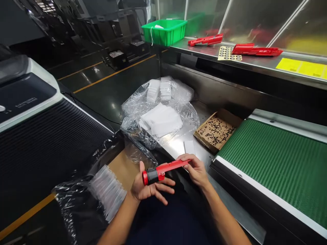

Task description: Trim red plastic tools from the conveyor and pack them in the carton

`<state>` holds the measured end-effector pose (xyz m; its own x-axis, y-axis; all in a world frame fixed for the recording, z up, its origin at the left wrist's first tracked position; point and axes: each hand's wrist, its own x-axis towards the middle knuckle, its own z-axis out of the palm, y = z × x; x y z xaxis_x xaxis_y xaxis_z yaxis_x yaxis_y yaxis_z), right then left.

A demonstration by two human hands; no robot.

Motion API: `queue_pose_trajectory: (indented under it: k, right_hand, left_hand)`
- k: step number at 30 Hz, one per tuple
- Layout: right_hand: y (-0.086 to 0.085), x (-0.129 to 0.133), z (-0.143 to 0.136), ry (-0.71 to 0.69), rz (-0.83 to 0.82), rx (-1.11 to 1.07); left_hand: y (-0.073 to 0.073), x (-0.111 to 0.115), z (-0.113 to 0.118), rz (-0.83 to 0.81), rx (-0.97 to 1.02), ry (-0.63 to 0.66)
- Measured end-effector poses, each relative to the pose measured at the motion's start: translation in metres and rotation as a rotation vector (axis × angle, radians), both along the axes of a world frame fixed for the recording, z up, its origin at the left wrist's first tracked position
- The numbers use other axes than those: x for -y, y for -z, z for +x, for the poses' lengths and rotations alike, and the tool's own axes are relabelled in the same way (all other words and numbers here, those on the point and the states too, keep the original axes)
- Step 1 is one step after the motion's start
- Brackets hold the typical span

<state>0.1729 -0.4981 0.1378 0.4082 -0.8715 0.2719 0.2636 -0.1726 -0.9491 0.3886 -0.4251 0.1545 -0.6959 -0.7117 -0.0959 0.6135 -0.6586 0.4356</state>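
A long red plastic part with a black ring and a red rim at its left end is held in front of my body. My right hand pinches its narrow right end between thumb and fingers. Beneath the black-ringed end is my left hand, palm up with its fingers spread; whether it touches the part I cannot tell. Past the hands, a stack of white sheets or sleeves lies on clear plastic wrap on the metal table.
Right of centre, a cardboard tray holds many small black pieces beside a green conveyor belt. A box of plastic-wrapped items stands lower left. Red parts, a sticker sheet and a green bin occupy the back shelf.
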Motion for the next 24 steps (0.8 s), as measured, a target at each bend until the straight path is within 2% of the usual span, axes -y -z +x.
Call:
queue_pose_trajectory:
  k: [2, 3, 5, 6, 7, 8, 10, 12, 15, 18, 21, 24]
  right_hand:
    - [-0.001, 0.008, 0.002, -0.147, -0.03, 0.008]
    - [0.0, 0.01, 0.003, -0.222, -0.051, 0.002]
    - [0.006, 0.015, 0.004, -0.337, -0.105, -0.055]
    - [0.013, 0.018, 0.002, -0.338, -0.139, -0.121]
    - [0.022, 0.022, -0.001, -0.268, -0.173, -0.234]
    - [0.034, 0.028, -0.005, -0.136, -0.198, -0.381]
    - [0.063, 0.043, -0.017, 0.228, -0.2, -0.694]
    - [0.093, 0.058, -0.028, 0.445, -0.139, -0.868]
    - [0.129, 0.071, -0.036, 0.516, -0.056, -0.972]
    - [0.149, 0.069, -0.032, 0.524, -0.017, -1.027]
    - [0.15, 0.06, -0.027, 0.532, -0.011, -1.014]
    - [0.136, 0.036, -0.026, 0.541, -0.047, -0.944]
  left_hand:
    - [0.004, -0.002, 0.001, 0.024, -0.009, 0.178]
    - [0.005, -0.003, -0.001, 0.027, 0.007, 0.206]
    - [0.007, -0.009, -0.005, 0.056, 0.093, 0.148]
    - [0.008, -0.011, -0.008, 0.078, 0.154, 0.073]
    - [0.008, -0.013, -0.01, 0.107, 0.222, -0.025]
    - [0.008, -0.013, -0.013, 0.136, 0.282, -0.127]
    - [0.004, -0.01, -0.02, 0.183, 0.362, -0.315]
    - [-0.005, -0.001, -0.029, 0.209, 0.389, -0.455]
    - [-0.022, 0.014, -0.046, 0.215, 0.392, -0.564]
    - [-0.036, 0.025, -0.057, 0.199, 0.36, -0.559]
    - [-0.042, 0.03, -0.06, 0.138, 0.292, -0.582]
    - [-0.042, 0.036, -0.055, 0.092, 0.24, -0.549]
